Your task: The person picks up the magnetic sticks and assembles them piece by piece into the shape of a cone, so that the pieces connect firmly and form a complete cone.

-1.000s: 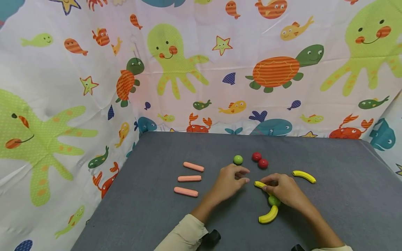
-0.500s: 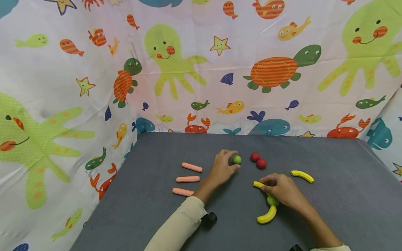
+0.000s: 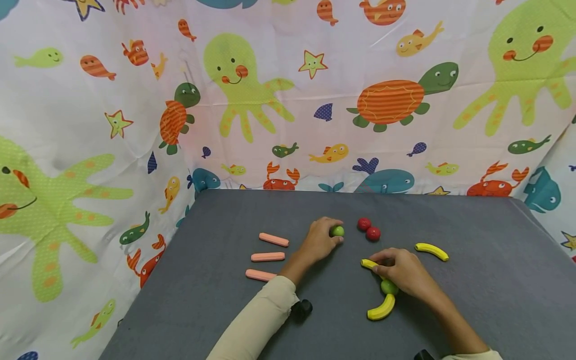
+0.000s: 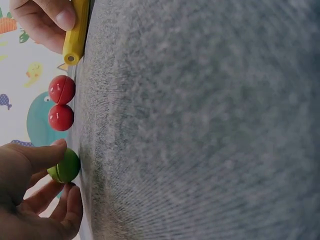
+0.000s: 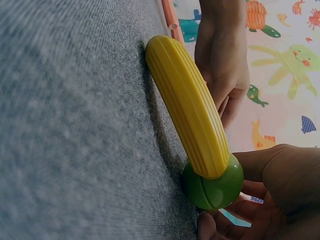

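I count, on the grey, fabric-textured tabletop point(image 3: 202, 310):
Two glossy red balls point(image 3: 373, 233), side by side.
One green ball point(image 3: 337, 231), seamed, near them, pinched between my left hand's point(image 3: 318, 239) thumb and fingers.
A second green ball point(image 3: 389, 287), under my right hand point(image 3: 407, 272).
Three curved, ridged yellow pieces: a held yellow piece point(image 3: 369, 263), gripped by that right hand; a near yellow piece point(image 3: 381, 307), touching the second green ball; a lone yellow piece point(image 3: 432, 251), apart.
Three straight pink sticks point(image 3: 267, 256), in a column.
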Tool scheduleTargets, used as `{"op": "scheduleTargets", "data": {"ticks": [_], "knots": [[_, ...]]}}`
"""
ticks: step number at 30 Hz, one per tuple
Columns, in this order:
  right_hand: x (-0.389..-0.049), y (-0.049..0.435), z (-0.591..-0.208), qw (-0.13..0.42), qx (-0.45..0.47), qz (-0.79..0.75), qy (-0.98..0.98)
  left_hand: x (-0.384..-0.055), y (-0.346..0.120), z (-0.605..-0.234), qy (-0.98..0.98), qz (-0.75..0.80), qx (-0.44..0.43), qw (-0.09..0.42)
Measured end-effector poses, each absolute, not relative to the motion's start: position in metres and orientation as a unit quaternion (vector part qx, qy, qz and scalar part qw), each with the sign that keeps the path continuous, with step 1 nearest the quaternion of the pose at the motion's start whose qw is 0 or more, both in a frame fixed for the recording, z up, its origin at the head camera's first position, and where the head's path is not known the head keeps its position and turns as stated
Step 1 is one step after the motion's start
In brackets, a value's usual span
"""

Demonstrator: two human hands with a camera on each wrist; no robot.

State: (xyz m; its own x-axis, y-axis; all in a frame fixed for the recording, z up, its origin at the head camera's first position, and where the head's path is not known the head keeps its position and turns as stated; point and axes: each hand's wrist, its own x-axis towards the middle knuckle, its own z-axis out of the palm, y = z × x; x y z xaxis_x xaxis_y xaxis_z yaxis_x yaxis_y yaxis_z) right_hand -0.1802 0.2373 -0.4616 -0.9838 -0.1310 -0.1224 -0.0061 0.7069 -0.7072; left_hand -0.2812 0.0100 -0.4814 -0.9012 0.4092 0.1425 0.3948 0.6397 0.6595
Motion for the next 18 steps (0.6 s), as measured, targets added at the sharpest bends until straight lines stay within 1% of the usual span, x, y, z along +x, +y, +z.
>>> {"op": "scheduleTargets", "data": {"ticks": [11, 18], "knots": [[-0.180, 0.237, -0.462, 0.077, -0.041, -0.379, 0.921, -0.276, 0.009, -0.480, 0.904, 0.366, 0.220, 0.021], [-0.181, 0.236, -0.463, 0.075, -0.045, -0.377, 0.922, -0.269, 0.007, -0.479, 0.903, 0.369, 0.217, 0.015]]}}
